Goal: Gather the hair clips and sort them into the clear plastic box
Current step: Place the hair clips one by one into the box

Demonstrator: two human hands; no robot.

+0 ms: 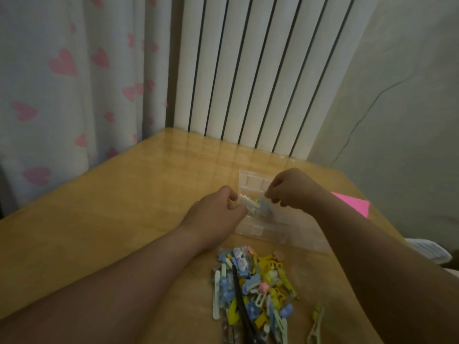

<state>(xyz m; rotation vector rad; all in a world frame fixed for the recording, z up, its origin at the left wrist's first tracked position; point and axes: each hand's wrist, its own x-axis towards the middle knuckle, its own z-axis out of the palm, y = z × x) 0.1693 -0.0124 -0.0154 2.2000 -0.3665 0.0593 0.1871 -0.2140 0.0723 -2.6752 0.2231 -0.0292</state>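
Your left hand (216,209) and right hand (290,192) — each grip clamped on hair clips (255,206) — hover over the clear plastic box (260,229); the loose pile (258,289) lies nearer on the counter (124,219).

Table (99,232): pale wood, smooth, glossy coat, mirrors radiator.
Clear plastic box (255,182): transparent, shiny, thin walls.
Hair clips (253,289): mostly pastel plastic, smooth, dull sheen; too blurred to tell any metal parts.
Curtain (62,83): thin cloth, matt, pink heart print.
Radiator (248,70): white, smooth, satin finish.
Wall (409,95): matt paint.
Pink sheet (352,203): paper, matt.
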